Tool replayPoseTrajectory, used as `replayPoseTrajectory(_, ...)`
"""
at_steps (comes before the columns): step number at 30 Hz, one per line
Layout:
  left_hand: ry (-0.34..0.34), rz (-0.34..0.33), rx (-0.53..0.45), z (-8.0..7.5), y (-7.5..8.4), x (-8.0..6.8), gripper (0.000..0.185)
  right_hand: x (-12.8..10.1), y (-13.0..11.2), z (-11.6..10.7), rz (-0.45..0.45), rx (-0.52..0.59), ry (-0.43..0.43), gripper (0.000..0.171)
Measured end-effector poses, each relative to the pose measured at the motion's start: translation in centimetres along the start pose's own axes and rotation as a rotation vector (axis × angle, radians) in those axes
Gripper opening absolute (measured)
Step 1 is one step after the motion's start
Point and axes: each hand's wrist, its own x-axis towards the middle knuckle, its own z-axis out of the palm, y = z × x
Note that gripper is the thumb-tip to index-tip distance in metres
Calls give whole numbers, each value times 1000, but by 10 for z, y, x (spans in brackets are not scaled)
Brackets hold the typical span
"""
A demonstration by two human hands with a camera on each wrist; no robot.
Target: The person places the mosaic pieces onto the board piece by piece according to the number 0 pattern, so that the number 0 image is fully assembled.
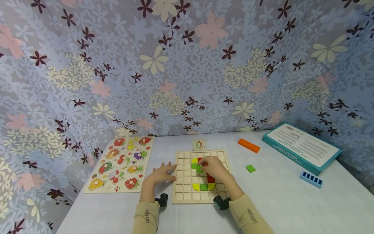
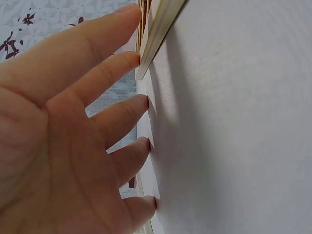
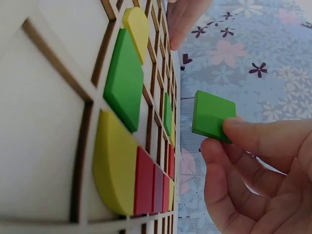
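Note:
A wooden grid board point(image 1: 184, 196) lies flat on the table, with yellow rounded tiles, red tiles point(image 1: 210, 178) and green square tiles point(image 1: 203, 187) set in some of its squares. Between thumb and fingers, my right hand point(image 1: 215, 168) pinches another green square tile point(image 3: 214, 114) above the board. That hand hides part of the board's right half in the head view. At the board's left side is my left hand point(image 1: 161, 175), fingers spread and holding nothing. Its fingertips point(image 2: 139, 105) rest on the tabletop, and the thumb reaches to the board's edge.
Behind the board lies a small pattern card point(image 1: 199, 144). A fruit peg puzzle point(image 1: 109, 178) is at left. To the right are a loose green tile point(image 1: 250, 168), an orange block point(image 1: 249, 145), a teal box point(image 1: 302, 148) and a blue slotted piece point(image 1: 311, 179). A floral curtain point(image 1: 187, 81) hangs behind.

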Motion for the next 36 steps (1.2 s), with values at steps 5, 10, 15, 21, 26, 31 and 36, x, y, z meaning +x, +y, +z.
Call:
replayPoseTrajectory(5,-1,-5,-1,0,1,0,59,6,0,5,-5,0,-1,14)
replayPoseTrajectory(10,-1,-1,-3,1,-1,0,59,10,1,12,-9,1,-1,13)
replayPoseTrajectory(15,4,-2,-4,2,-3,1,59,12,-2,16,-32,-22,-19,12)
replayPoseTrajectory(21,4,1,-4,2,-2,0,58,12,-5,19,-47,-81,-34,12)
replayPoseTrajectory(26,-1,7,-4,1,-3,0,58,13,-4,21,-28,-135,-40,12)
replayPoseTrajectory(31,-2,4,0,1,-3,1,58,13,-4,21,-16,-147,-50,13)
replayPoseTrajectory(36,-1,-1,1,2,-4,2,58,12,-5,20,-4,-146,-58,15)
